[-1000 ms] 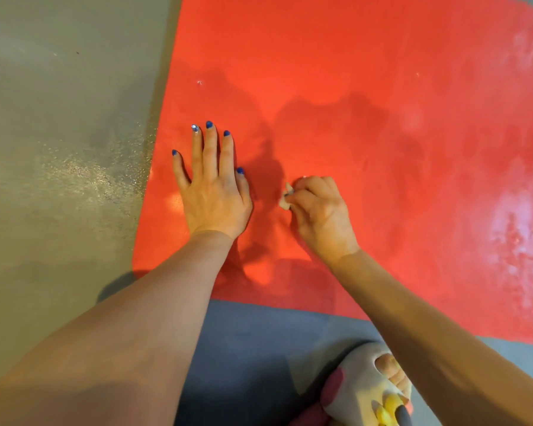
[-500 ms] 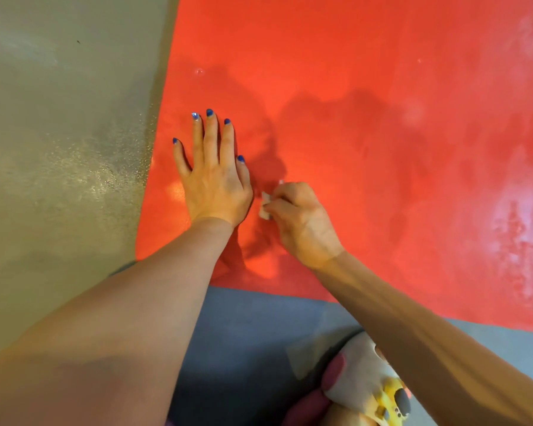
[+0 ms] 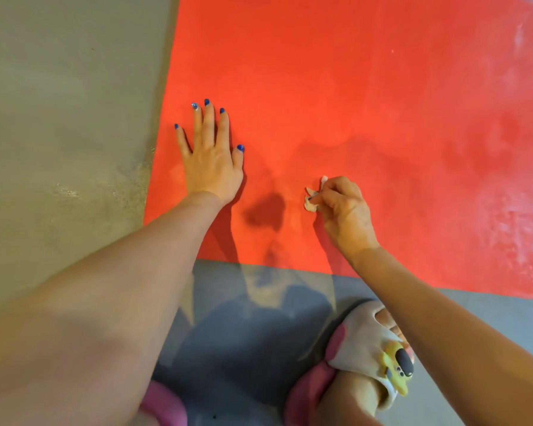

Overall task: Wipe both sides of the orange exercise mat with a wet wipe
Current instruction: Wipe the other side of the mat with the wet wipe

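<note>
Grey floor (image 3: 59,149); orange mat (image 3: 366,118) lies flat across centre and right. Left hand (image 3: 211,158) rests flat, fingers straight, near the mat's left edge. Right hand (image 3: 342,207), fingers curled, pinches the crumpled wipe (image 3: 313,196) against the mat's near part.

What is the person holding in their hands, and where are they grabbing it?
The right hand pinches a crumpled wet wipe in its fingers; which part is unclear. The left hand holds nothing, resting flat on the orange mat.

Wet wipe (image 3: 313,198) mostly hidden; mat (image 3: 351,87) cropped.
</note>
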A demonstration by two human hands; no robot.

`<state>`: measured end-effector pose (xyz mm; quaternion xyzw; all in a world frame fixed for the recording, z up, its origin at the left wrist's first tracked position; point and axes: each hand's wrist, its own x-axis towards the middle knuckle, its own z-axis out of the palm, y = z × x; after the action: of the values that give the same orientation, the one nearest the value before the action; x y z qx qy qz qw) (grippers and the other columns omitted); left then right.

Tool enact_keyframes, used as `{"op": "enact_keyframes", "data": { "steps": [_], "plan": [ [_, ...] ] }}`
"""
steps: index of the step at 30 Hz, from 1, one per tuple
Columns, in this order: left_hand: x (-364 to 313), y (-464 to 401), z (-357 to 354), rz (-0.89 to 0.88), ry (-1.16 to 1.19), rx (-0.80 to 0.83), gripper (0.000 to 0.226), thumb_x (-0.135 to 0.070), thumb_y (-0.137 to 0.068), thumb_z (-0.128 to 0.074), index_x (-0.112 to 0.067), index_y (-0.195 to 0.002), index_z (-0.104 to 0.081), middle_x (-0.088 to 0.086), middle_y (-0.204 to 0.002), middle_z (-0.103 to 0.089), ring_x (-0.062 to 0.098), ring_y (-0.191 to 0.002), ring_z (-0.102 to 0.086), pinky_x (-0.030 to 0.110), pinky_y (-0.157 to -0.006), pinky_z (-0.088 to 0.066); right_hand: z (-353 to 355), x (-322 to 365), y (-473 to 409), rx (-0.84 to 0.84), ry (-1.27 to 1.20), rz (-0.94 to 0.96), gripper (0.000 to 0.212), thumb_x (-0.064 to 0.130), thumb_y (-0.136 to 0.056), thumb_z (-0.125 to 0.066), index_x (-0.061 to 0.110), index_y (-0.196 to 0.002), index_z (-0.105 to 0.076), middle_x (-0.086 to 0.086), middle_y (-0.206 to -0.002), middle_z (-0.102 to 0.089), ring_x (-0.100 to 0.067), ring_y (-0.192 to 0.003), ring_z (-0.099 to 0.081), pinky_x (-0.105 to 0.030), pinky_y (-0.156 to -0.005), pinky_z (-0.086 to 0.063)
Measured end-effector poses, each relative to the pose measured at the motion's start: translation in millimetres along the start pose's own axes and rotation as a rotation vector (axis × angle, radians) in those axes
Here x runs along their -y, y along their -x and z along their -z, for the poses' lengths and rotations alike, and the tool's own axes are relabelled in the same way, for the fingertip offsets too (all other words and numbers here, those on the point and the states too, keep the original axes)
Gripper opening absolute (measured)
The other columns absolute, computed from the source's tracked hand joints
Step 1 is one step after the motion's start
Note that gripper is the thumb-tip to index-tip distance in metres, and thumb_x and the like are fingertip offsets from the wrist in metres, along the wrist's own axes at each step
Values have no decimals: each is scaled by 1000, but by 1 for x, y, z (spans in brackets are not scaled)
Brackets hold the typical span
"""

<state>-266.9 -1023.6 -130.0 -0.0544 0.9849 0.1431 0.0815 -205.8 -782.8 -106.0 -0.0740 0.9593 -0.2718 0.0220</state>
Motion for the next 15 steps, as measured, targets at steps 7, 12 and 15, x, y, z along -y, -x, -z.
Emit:
{"op": "enact_keyframes", "data": {
  "steps": [7, 12, 15],
  "plan": [
    [-6, 115, -33, 30, -3, -144, 60, -29, -100, -36, -15, -158, -32, 6, -168, -21, 25, -156, -14, 55, -123, -9, 8, -7, 10, 4, -17, 116, 11, 10, -87, -65, 10, -88, -75, -9, -92, -62, -26, -83, -54, -10, -86, -36],
    [-5, 111, -33, 14, -48, -164, 60, -26, -97, -40, -14, -156, -35, 6, -167, -24, 26, -155, -16, 56, -121, -12, 3, 7, 10, -30, 44, 104, 15, 3, -86, -61, 10, -83, -74, -10, -87, -60, -32, -80, -56, -30, -80, -44],
    [-4, 113, -35, 17, -46, -155, 60, -26, -97, -40, -14, -156, -36, 7, -167, -23, 26, -156, -15, 56, -121, -11, -17, 44, -10, 85, 1, 188, 22, 12, -91, -51, 9, -80, -71, -11, -84, -58, -33, -75, -55, -37, -70, -45]
  ]
}}
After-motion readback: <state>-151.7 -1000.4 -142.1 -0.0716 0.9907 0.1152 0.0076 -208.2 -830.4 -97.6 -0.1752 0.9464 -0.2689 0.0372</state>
